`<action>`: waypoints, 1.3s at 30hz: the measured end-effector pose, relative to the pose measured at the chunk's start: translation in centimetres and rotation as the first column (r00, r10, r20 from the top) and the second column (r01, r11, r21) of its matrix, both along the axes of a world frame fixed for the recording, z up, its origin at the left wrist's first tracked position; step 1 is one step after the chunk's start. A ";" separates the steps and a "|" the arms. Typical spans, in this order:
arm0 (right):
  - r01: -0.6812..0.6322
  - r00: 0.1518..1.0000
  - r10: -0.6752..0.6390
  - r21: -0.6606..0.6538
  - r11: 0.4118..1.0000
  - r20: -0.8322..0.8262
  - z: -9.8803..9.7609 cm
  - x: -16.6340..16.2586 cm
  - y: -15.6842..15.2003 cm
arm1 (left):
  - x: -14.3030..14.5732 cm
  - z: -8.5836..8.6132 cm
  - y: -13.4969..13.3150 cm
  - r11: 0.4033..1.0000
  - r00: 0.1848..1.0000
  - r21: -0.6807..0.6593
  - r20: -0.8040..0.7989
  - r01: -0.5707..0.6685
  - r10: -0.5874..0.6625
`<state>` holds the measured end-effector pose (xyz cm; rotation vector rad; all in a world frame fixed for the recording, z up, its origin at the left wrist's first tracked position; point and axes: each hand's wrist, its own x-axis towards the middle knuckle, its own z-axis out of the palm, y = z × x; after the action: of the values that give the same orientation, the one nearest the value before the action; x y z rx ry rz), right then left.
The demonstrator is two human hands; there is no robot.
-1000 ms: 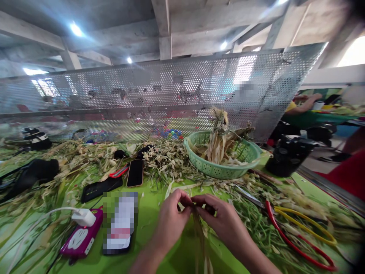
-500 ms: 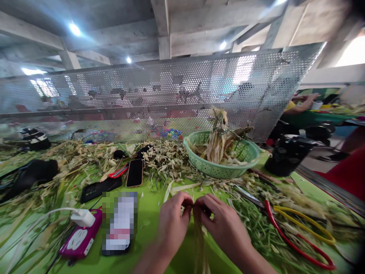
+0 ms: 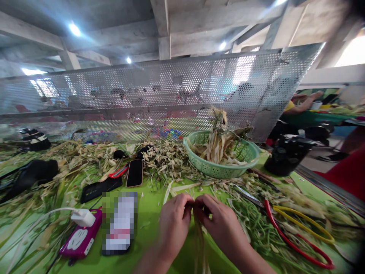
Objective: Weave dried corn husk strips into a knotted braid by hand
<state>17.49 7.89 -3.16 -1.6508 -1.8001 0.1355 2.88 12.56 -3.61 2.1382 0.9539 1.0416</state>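
My left hand [image 3: 175, 220] and my right hand [image 3: 224, 224] meet at the middle of the green tabletop, thumbs and fingertips pinched together. From between them hang several thin, pale strips of dried husk [image 3: 201, 247]. My fingers hide the spot where the strips are gripped. Beyond the hands, a short pale husk piece [image 3: 185, 187] lies on the table. A green plastic basket [image 3: 218, 172] farther back holds dried, brownish husks [image 3: 218, 146]. Right of my right hand is a heap of thin green strands [image 3: 256, 228].
Scissors with red handles [image 3: 281, 230] and a yellow loop handle [image 3: 308, 224] lie right. A phone with a blurred-out screen [image 3: 119, 224], a purple power strip [image 3: 81, 239] and a dark phone [image 3: 134, 173] are left. Behind stands a perforated metal screen [image 3: 142, 91]; a co-worker's arm [image 3: 303, 104] shows far right.
My fingertips have shifted slightly while staying pinched on the husk strips. At far right the co-worker's arm has moved a little. Everything else looks the same.
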 end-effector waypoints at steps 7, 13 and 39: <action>0.034 0.999 -0.035 0.011 0.999 0.034 0.5 0.0 0.0 | -0.2 0.8 0.2 0.952 0.957 -0.254 0.273 0.171 -0.099; 0.009 1.000 -0.008 0.026 1.000 -0.028 0.6 0.0 -0.1 | -0.2 0.6 0.9 0.853 0.896 -0.445 0.441 0.273 -0.057; 0.020 0.998 -0.028 -0.148 0.989 -0.051 1.9 -0.5 -0.4 | -0.4 1.5 0.7 0.900 0.948 -0.428 0.312 0.085 0.059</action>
<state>17.03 7.54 -1.24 -1.7535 -1.7656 0.3057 2.51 13.27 -2.09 1.5503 0.9113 1.0127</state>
